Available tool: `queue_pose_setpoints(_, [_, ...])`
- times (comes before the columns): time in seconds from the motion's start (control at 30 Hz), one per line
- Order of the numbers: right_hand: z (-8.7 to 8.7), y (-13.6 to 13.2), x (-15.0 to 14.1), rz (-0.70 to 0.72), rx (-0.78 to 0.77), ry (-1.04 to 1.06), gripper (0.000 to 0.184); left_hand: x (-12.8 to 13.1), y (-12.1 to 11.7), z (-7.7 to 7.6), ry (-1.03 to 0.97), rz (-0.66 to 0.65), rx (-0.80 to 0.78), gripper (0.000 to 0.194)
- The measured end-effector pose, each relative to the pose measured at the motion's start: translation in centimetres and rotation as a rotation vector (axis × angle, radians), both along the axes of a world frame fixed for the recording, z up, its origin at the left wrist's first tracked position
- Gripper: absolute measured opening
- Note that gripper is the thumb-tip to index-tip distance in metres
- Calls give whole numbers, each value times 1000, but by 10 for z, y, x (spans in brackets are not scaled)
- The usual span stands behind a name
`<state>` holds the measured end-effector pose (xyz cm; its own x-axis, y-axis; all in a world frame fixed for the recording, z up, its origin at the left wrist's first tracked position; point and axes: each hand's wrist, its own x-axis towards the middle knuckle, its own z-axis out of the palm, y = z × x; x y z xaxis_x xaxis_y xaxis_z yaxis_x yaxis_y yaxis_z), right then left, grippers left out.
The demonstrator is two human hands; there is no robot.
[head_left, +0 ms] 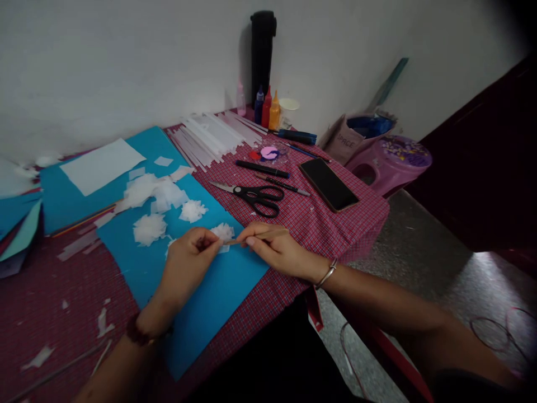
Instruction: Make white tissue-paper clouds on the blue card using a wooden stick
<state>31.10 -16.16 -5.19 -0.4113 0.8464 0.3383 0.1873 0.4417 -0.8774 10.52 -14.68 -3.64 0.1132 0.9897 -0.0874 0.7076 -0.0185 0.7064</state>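
Note:
My right hand [264,246] grips a thin light-brown stick [274,232], its back end lying over the hand. The stick's other end reaches the fingertips of my left hand [191,260]. My left thumb and fingers are pinched together there; whether they hold the tip or a scrap of paper is too small to tell. Both hands are over a blue sheet [210,313]. Just behind the fingertips sits a white ruffled paper tuft [222,231], partly hidden. Two more tufts, one round [150,229] and one smaller [193,211], lie to the left.
Black-handled scissors [260,198], a marker [262,169] and a phone [329,183] lie on the checked tablecloth [369,218]. Cut white squares [145,190] and paper strips [213,134] are farther back. Paint bottles [267,109] stand by the wall. A pink stool [390,162] is at right.

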Motion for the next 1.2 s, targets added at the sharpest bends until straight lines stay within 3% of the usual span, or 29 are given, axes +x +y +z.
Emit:
queue_pose_setpoints(0.17, [0,-1,1,-3,50,-66,24,0,1,1,-15,-4,-24,17])
queue_pose_setpoints(0.33, [-1,0,1,15,166,-100,23,-3,-11,-2,21,23,41,32])
queue_pose_setpoints(0.43, [-2,-1,0,36,241,-200,23,-6,-23,-5,276,-152,143,13])
queue_pose_setpoints(0.5, [-1,-3,-1,59,295,-319,24,-6,-30,-5,426,-276,243,13])
queue_pose_setpoints(0.63, [3,-8,-1,114,391,-539,25,-5,-37,-6,547,-352,346,18])
queue_pose_setpoints(0.7, [3,-8,-2,128,382,-531,25,-4,-36,-5,564,-367,346,19])
queue_pose_setpoints(0.8, [0,-5,-2,46,205,-268,23,-5,-33,-4,528,-359,313,19])
queue_pose_setpoints(0.9, [-5,1,-1,-125,-174,138,22,-4,-32,-1,434,-325,270,18])
queue_pose_setpoints(1.0, [-6,4,1,-185,-500,459,27,-5,-32,8,322,-313,188,17])
queue_pose_setpoints(1.1, [-4,11,5,-152,-637,574,31,-22,-21,24,208,-298,80,17])
queue_pose_setpoints(1.2, [4,26,4,-103,-630,602,29,-55,1,47,163,-134,115,20])
